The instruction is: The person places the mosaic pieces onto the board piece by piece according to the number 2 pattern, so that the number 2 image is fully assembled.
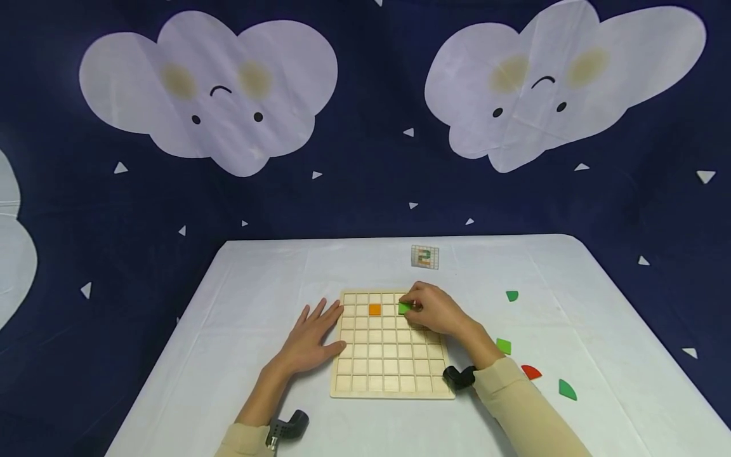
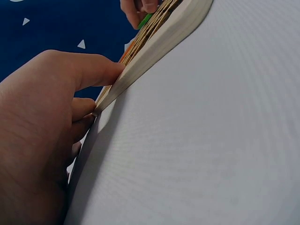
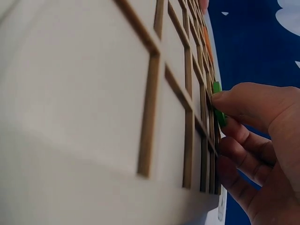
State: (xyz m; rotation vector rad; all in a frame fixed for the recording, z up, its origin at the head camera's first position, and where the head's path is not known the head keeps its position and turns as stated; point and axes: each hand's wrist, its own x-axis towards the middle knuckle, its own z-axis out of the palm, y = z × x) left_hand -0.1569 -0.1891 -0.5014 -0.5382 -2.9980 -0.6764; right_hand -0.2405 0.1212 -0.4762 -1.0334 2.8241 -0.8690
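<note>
a person's right hand (image 1: pixel 436 310) pinches a green piece (image 1: pixel 403 308) at the upper part of a gridded board (image 1: pixel 391 367) on a counter (image 1: pixel 228 317); the left hand (image 1: pixel 310 339), fingers spread, touches the board's left edge. the piece looks light and stiff, best gripped by its sides. an orange square (image 1: pixel 374 310) sits in one compartment.

The square board of cream-coloured wood (image 1: pixel 375 367) bears a grid pattern, with a plain orange square tile (image 1: pixel 374 310) at its eleven o'clock and a bright green flat tile (image 1: pixel 403 309) at one o'clock. Outside the board, at three o'clock, the quarter-round piece (image 1: pixel 530 372) is plain red.
</note>
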